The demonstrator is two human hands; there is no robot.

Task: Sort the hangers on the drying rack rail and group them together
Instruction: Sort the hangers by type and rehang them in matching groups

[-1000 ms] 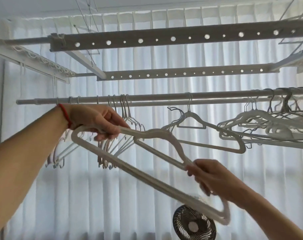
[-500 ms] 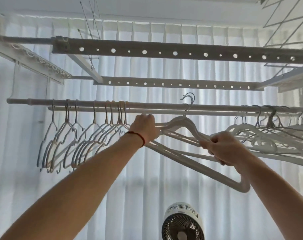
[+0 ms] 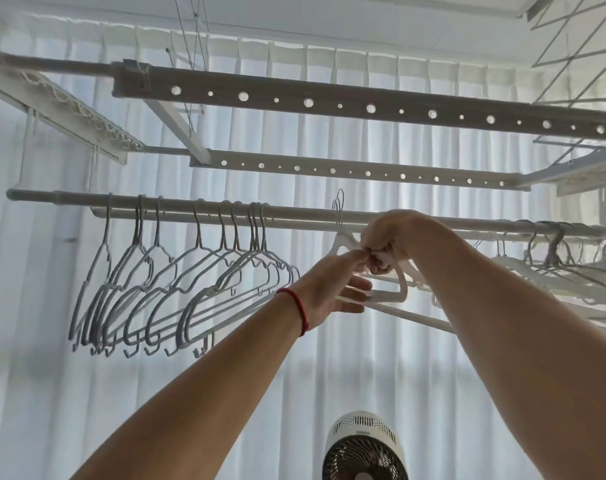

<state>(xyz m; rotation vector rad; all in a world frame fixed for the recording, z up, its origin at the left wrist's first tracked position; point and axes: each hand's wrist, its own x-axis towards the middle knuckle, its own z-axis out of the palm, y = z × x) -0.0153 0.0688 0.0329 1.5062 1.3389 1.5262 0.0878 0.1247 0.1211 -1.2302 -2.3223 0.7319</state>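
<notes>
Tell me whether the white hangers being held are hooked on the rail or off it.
Cannot tell: the white hangers' hooks rise at rail level, right hand gripping, contact unclear.

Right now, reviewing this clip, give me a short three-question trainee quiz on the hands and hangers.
1. True or false: the hooks of the white hangers being held are raised beside the rail.
2. Which hand wears the red string bracelet? A) left B) right C) neither
3. Fill in: the group of thin wire hangers hangs to the ____ of the hands.

Key:
1. True; the right hand grips them just below the hooks, and the left hand holds the lower bars.
2. A
3. left
</notes>
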